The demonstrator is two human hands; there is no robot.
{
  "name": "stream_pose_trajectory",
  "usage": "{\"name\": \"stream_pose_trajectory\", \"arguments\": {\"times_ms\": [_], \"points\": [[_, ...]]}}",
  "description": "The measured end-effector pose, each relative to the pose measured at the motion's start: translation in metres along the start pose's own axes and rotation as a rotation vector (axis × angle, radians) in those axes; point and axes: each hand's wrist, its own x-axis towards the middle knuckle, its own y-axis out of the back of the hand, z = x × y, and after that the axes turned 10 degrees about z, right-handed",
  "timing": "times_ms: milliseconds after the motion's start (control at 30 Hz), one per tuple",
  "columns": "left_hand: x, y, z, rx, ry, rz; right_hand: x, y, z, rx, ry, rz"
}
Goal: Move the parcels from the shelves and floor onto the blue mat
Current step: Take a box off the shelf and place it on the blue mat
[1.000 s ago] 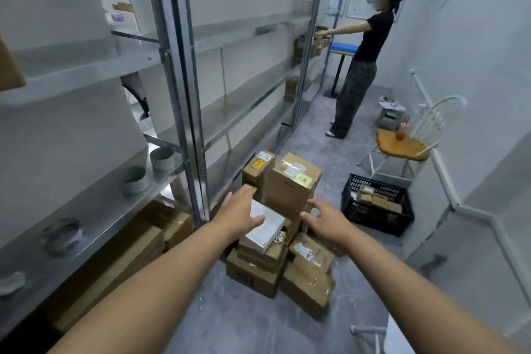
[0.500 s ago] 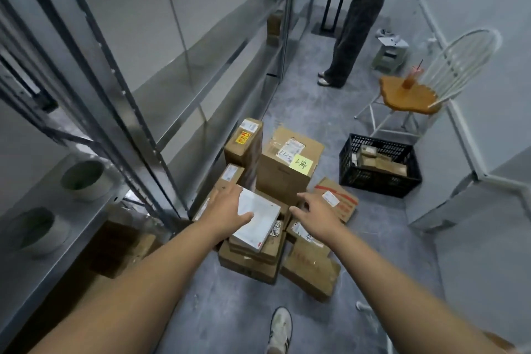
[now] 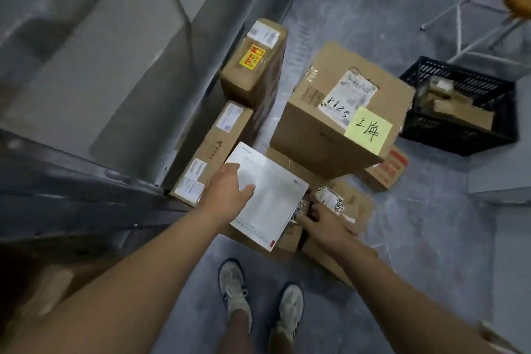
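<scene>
White flat parcel point(image 3: 273, 201) sits on top of the brown stack point(image 3: 288, 241) on the floor point(image 3: 436, 253), right by the metal shelf point(image 3: 115, 72). Left hand point(image 3: 227, 192) has its near-left corner, thumb laid across the top, fingers tucked over the edge. Right hand point(image 3: 327, 224) is spread loose at the parcel's right edge, gripping nothing. Big box point(image 3: 330, 123) with the yellow note sits just behind.
</scene>
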Motion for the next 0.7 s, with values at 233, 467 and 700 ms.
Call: {"name": "stream_pose_trajectory", "arguments": {"times_ms": [233, 467, 700], "points": [[0.097, -0.058, -0.082, 0.04, 0.075, -0.085, 0.078, -0.082, 0.031, 0.187, -0.257, 0.008], [0.125, -0.086, -0.117, -0.04, 0.18, -0.214, 0.114, -0.122, 0.041, 0.511, -0.517, 0.062], [0.125, -0.096, -0.127, -0.1, 0.202, -0.123, 0.116, -0.135, 0.062, 0.64, -0.513, 0.05]]}}
